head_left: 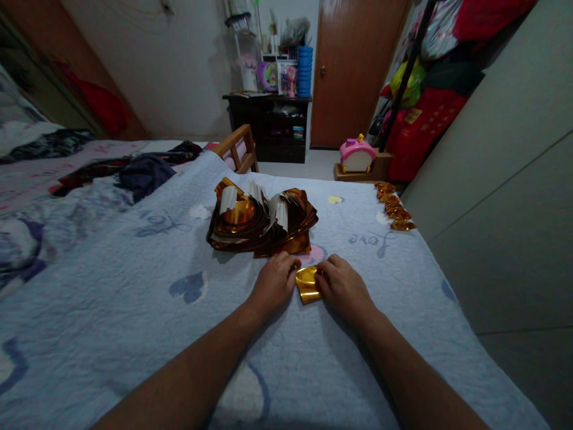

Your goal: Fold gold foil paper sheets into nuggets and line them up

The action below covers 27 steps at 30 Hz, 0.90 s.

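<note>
A small sheet of shiny gold foil paper (308, 288), bent over on itself, lies low over the bed between my hands. My left hand (276, 278) grips its left edge with the fingers curled. On the opposite side, my right hand (344, 283) pinches the right edge, its fingertips over the foil. Just beyond them rests a loose pile of gold foil paper sheets (286, 230) with white backs, curled and fanned out. Several folded gold foil pieces (394, 206) lie in a row at the bed's far right edge.
A blue patterned bedspread (179, 334) covers the surface under my arms. Dark crumpled clothes (147, 176) lie at the left. Past the bed's end stand a wooden chair (242, 149), a dark cabinet (268, 128) and a pink toy case (357, 156). A pale cupboard wall (501, 197) borders the right side.
</note>
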Motion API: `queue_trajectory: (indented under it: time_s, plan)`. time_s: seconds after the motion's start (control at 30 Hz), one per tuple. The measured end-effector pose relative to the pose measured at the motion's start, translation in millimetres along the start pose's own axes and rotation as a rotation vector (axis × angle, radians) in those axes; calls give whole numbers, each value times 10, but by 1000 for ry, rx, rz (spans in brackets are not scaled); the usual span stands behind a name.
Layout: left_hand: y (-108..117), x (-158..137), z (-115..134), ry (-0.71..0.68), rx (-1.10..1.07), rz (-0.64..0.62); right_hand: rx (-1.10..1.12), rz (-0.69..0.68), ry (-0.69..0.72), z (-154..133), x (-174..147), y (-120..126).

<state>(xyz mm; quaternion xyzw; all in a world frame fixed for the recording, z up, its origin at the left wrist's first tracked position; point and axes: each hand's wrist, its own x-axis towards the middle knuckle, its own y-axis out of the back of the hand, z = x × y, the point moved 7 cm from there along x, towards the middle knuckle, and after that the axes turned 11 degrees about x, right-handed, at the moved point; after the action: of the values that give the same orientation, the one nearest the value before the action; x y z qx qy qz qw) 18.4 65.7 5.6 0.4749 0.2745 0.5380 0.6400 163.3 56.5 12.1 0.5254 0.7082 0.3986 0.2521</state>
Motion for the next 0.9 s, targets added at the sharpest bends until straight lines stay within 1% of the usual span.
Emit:
queue_trajectory:
  time_s: [0.23, 0.43, 0.73, 0.9]
  plan:
    - [86, -39, -42, 63, -38, -8, -57, 6, 1, -56, -20, 24]
    - [103, -37, -143, 120, 41, 5, -59, -1, -2, -43, -15, 20]
    - [160, -32, -20, 56, -108, -10, -55, -19, -2, -49, -17, 16]
    - [108, 5, -8, 54, -3, 20, -52, -13, -7, -48, -19, 16]
